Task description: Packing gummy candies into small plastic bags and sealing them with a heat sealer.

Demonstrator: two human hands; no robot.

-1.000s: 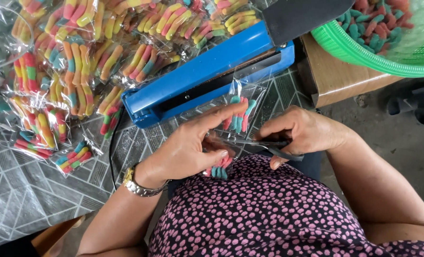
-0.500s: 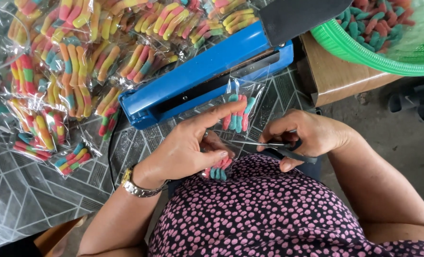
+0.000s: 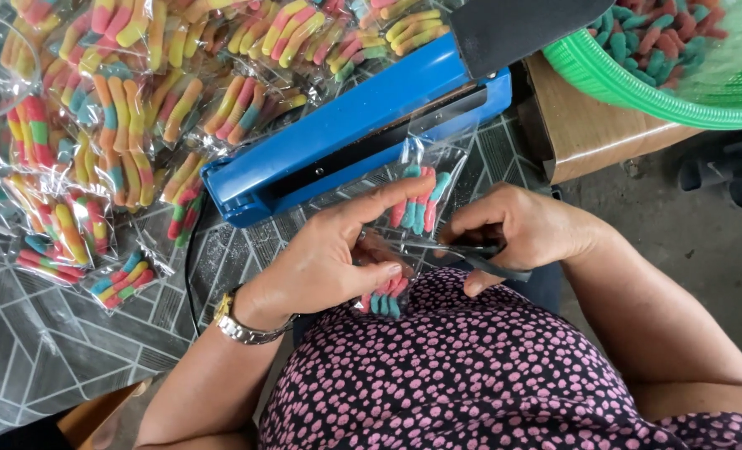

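Observation:
My left hand point(image 3: 329, 254) grips a clear plastic bag strip point(image 3: 417, 208) filled with red, pink and teal gummy candies, index finger stretched along it. A lower section of the same strip point(image 3: 383, 300) hangs under my thumb. My right hand point(image 3: 525, 229) holds dark scissors point(image 3: 488, 258) whose blades meet the strip between the two sections. Both hands hover over my lap, just in front of a blue heat sealer point(image 3: 354, 133).
Several sealed bags of multicoloured gummies point(image 3: 121, 125) are piled at the left on a grey patterned table cover point(image 3: 46, 333). A green basket point(image 3: 638, 75) of teal and red gummies sits on a wooden box point(image 3: 588, 137) at upper right. A cable point(image 3: 189, 267) runs from the sealer.
The right hand with the scissors has shifted slightly up and closed in on the strip. The left hand keeps its grip nearly unmoved.

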